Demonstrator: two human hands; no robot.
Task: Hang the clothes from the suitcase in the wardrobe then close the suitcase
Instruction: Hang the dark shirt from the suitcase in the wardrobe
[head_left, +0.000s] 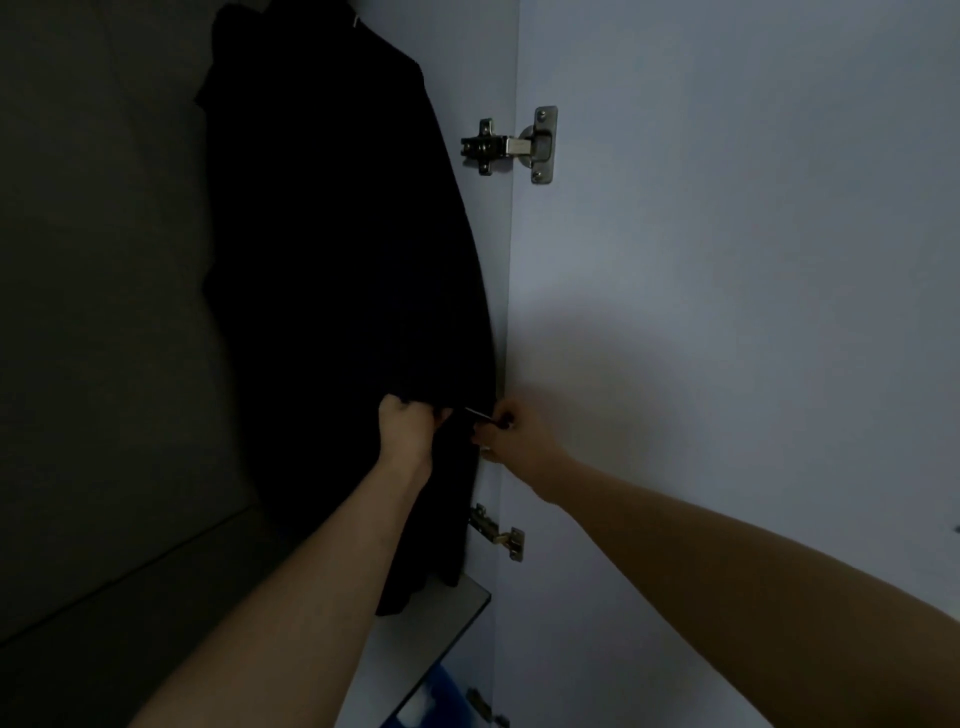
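— Where do we see the dark garment?
— Hanging inside the wardrobe, at ten o'clock from our hands.
— And the hands?
— Our left hand bunches its fabric; our right hand pinches something thin beside it.

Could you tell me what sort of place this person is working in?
Most likely the inside of a wardrobe, seen with its door open. A dark garment hangs in it, gripped by both hands, left hand and right hand; hinges join the door, and a shelf sits below.
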